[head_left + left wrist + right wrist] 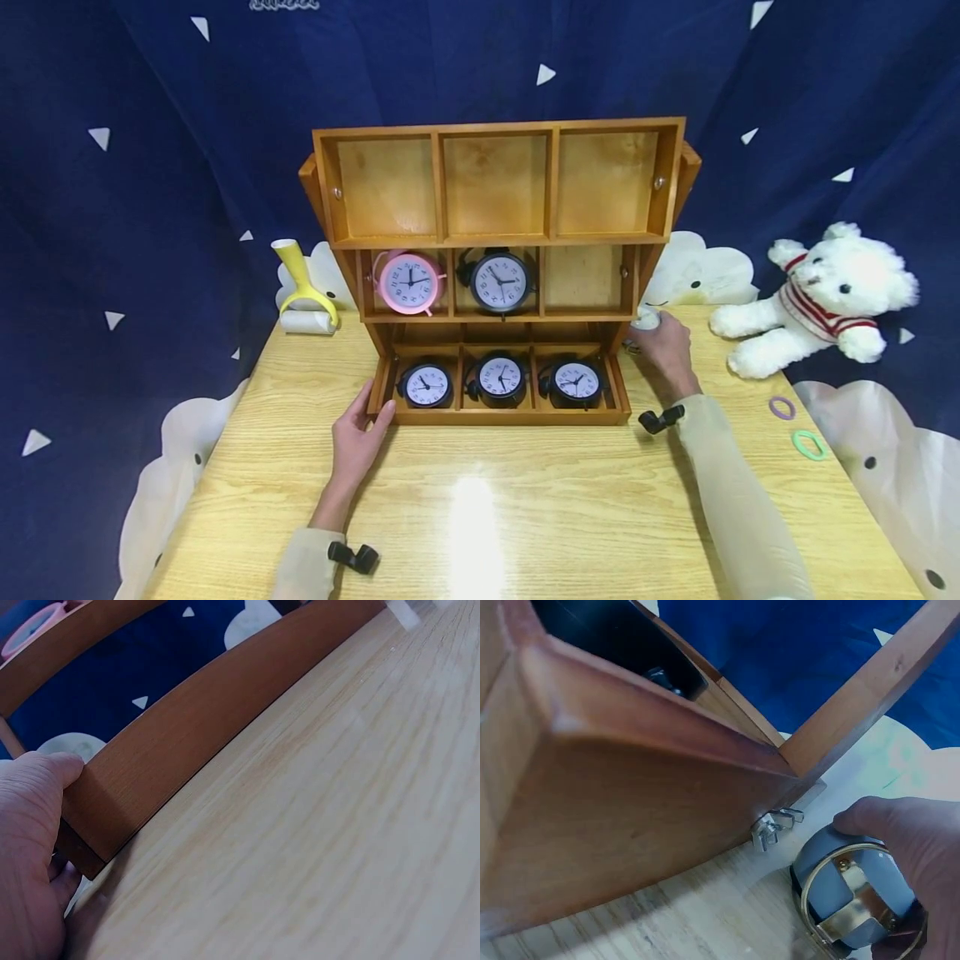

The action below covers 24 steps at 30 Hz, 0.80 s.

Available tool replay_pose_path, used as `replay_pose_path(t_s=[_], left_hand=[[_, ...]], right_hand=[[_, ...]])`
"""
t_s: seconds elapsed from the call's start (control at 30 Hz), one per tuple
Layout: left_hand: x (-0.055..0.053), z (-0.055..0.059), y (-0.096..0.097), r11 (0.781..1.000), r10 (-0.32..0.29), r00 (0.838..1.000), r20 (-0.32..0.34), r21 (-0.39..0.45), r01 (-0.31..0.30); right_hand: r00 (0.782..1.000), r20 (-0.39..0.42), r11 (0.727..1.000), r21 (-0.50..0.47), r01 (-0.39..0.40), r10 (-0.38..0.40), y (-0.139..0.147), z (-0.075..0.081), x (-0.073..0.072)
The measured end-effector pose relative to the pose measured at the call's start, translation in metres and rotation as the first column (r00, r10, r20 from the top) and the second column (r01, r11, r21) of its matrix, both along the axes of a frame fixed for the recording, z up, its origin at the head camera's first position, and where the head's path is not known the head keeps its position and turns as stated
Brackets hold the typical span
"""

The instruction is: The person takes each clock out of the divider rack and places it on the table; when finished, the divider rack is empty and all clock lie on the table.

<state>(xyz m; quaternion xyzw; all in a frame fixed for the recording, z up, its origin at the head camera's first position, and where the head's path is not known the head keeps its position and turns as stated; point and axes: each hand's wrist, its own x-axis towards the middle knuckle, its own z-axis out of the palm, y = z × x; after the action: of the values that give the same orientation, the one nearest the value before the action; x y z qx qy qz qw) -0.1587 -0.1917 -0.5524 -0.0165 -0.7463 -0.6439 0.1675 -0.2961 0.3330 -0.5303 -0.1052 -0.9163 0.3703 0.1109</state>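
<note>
A three-tier wooden shelf [498, 230] with compartments stands on the table. My left hand [362, 433] grips the front left corner of its bottom tier, thumb over the front board [172, 731]. Beside the shelf's right side, my right hand [663, 348] holds a white alarm clock [855, 892] with a gold handle and clapper; its dial is hidden. The middle tier holds a pink alarm clock [409, 283] at left and a black alarm clock [500, 282] in the centre. Black clocks fill the bottom compartments: left [426, 386], middle [500, 378] and right [576, 383].
A yellow-handled lint roller [306, 287] stands at the back left. A white teddy bear [821, 300] in a striped top sits at the right, with a purple ring [782, 407] and a green ring [809, 445] nearer. A metal wing nut [772, 825] projects from the shelf's right side.
</note>
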Motion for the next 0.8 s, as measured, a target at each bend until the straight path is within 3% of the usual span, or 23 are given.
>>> replay_pose_path(t_s=[0.5, 0.8], left_hand=[[0.001, 0.002, -0.001, 0.999, 0.001, 1.0, 0.001, -0.048, -0.001], [0.002, 0.004, -0.002, 0.999, -0.005, 1.0, 0.014, -0.047, 0.005]], right_hand=[[0.998, -0.052, 0.998, -0.037, -0.041, 0.039, 0.015, 0.013, 0.018], [0.994, -0.106, 0.995, -0.098, -0.03, 0.02, 0.017, 0.02, 0.044]])
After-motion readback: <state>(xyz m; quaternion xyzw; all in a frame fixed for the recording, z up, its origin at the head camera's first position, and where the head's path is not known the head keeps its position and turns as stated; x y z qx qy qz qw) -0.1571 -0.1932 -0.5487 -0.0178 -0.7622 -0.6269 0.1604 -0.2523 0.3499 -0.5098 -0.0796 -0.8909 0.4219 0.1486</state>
